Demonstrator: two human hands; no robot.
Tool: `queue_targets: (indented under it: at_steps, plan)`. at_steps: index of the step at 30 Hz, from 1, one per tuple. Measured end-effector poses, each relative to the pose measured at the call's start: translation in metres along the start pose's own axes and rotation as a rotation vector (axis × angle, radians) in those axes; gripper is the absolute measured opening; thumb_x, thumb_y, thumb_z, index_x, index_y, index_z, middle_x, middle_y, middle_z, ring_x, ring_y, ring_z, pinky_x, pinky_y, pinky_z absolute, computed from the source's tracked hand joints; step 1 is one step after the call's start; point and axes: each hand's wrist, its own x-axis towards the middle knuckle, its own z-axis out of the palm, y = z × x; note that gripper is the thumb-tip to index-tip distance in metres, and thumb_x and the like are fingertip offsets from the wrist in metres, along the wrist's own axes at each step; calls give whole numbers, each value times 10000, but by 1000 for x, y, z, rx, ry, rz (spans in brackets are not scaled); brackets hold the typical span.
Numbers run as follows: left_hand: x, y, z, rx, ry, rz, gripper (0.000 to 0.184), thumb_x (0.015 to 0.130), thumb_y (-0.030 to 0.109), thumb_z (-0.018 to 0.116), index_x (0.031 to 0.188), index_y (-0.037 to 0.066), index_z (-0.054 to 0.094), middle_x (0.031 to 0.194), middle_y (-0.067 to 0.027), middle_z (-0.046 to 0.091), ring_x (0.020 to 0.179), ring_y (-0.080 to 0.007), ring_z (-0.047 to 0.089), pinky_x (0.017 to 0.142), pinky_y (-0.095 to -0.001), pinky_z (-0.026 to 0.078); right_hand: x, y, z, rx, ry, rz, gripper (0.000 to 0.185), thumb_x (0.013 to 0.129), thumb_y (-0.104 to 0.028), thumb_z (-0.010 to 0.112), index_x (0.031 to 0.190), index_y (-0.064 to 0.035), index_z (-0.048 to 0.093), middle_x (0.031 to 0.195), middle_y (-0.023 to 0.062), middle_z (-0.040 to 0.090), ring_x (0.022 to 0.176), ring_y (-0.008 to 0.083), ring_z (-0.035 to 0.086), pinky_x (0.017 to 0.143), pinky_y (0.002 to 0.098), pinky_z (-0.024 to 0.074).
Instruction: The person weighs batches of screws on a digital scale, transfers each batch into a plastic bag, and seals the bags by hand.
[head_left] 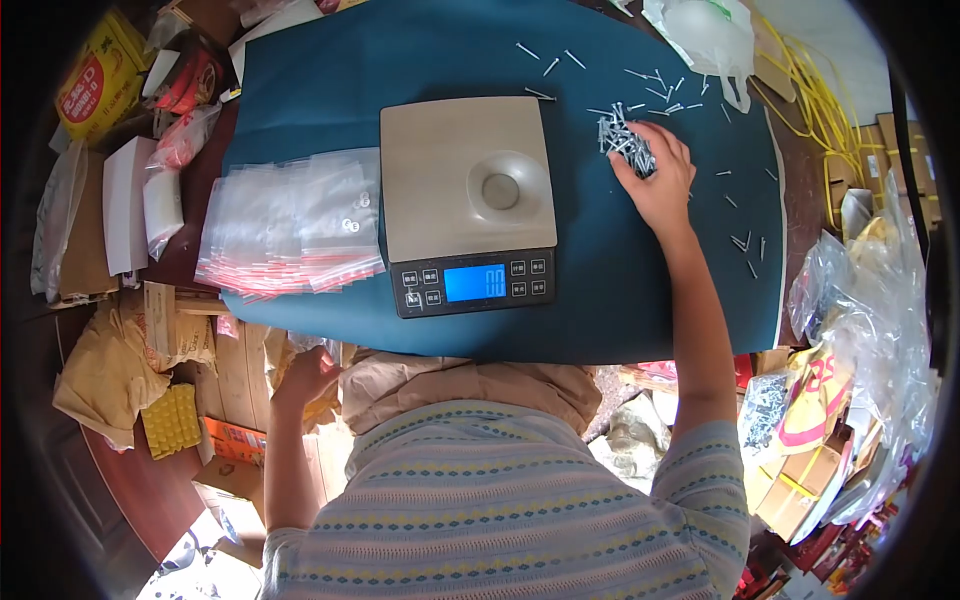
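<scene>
Right grip (664, 185): grasping heaped screws (621, 137), on worktop (310, 105), right of scale (430, 180). Left grip (313, 373): below worktop edge; hold unclear.

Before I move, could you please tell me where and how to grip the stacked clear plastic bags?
Probably pinch the stacked clear plastic bags by their red edges, coming from the near side: those edges overlap unevenly there, while the grey-topped digital scale borders the right.

A cluttered workshop, with digital scale (430, 180), metal fasteners (616, 134), plastic bags (295, 215) and cartons (785, 506)
</scene>
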Motion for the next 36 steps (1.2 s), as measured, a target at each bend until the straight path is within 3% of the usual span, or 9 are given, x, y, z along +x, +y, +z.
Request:
queue_targets:
  at_steps: [1, 7, 10, 11, 18, 22, 26, 30, 36]
  plan:
    - [-4, 9, -4, -8, -20, 6, 220, 815, 183, 704, 894, 3, 604, 850, -140, 689, 803, -279, 675, 726, -362, 530, 1, -1, 1, 73, 49, -52, 396, 718, -218, 755, 1093, -149, 651, 1129, 62, 619, 1092, 271, 558, 905, 382, 424]
    - [-23, 55, -30, -69, -5, 53, 198, 838, 149, 673, 938, -6, 601, 883, -165, 683, 840, -288, 677, 737, -367, 529, 4, -1, -10, 279, 133, -68, 310, 706, -33, 720, 1009, -82, 674, 1014, 91, 647, 875, 251, 636, 783, 307, 497]
    - [-31, 77, -45, -74, 9, 31, 199, 841, 150, 675, 939, -6, 599, 902, -167, 680, 846, -291, 675, 736, -373, 529, 7, 6, -19, 321, 28, 131, 304, 722, -47, 718, 1022, -80, 681, 979, 73, 660, 857, 177, 637, 773, 279, 489]
    - [-33, 79, -48, -64, 14, 37, 203, 844, 152, 674, 946, -5, 598, 911, -166, 679, 851, -293, 673, 737, -376, 527, 8, 16, -19, 438, -86, 345, 294, 760, -42, 709, 1053, -58, 682, 978, 58, 667, 849, 121, 624, 754, 247, 480]
    - [-47, 106, -66, -76, 40, 101, 225, 867, 159, 655, 999, -6, 578, 964, -167, 668, 897, -303, 663, 753, -387, 516, 36, 18, -51, 1428, -127, 820, 264, 861, -62, 656, 1122, -22, 652, 960, 58, 676, 798, 70, 596, 588, 218, 465]
    - [-52, 120, -74, -78, 47, 128, 220, 873, 150, 647, 1007, -9, 575, 978, -171, 662, 911, -306, 658, 763, -395, 514, 30, 13, -34, 699, -154, 527, 248, 890, -189, 646, 1093, -50, 674, 856, 17, 648, 679, 57, 565, 498, 203, 407]
    - [-56, 131, -81, -142, 96, 216, 185, 880, 138, 644, 975, -10, 589, 935, -171, 669, 872, -304, 668, 737, -387, 522, 40, 2, -39, 1266, -86, 787, 265, 910, -204, 619, 1099, -23, 663, 855, 20, 603, 645, 69, 530, 442, 188, 354]
    - [-57, 142, -84, -209, 170, 295, 151, 883, 119, 643, 937, -16, 601, 875, -166, 675, 801, -297, 681, 678, -362, 531, 42, 5, -24, 1846, -305, 797, 271, 932, -199, 592, 1103, 10, 614, 909, 38, 558, 630, 96, 487, 426, 202, 330]
    - [-54, 158, -83, -267, 243, 421, 119, 873, 61, 642, 944, -27, 606, 850, -168, 668, 770, -292, 682, 656, -346, 534, 42, -106, -31, 1502, -427, 548, 273, 936, -282, 606, 1021, -25, 645, 787, 19, 597, 629, 95, 568, 439, 227, 388]
